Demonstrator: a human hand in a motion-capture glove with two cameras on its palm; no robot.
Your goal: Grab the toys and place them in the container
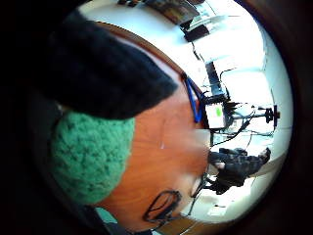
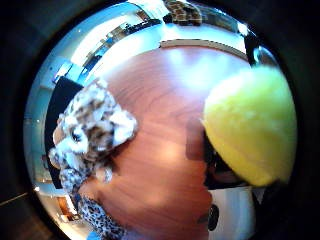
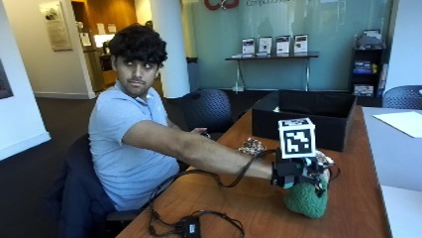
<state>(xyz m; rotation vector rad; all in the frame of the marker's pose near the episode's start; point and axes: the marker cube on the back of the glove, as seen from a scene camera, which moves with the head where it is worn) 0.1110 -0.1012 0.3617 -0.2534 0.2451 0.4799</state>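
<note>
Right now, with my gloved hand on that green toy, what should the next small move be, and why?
Probably lift the green toy off the table. The gloved hand sits on top of it, and the toy seems to rest on the wood. Whether the fingers have closed around it cannot be seen, so check that first. The black container stands open farther along the table, and a spotted toy lies between.
</note>
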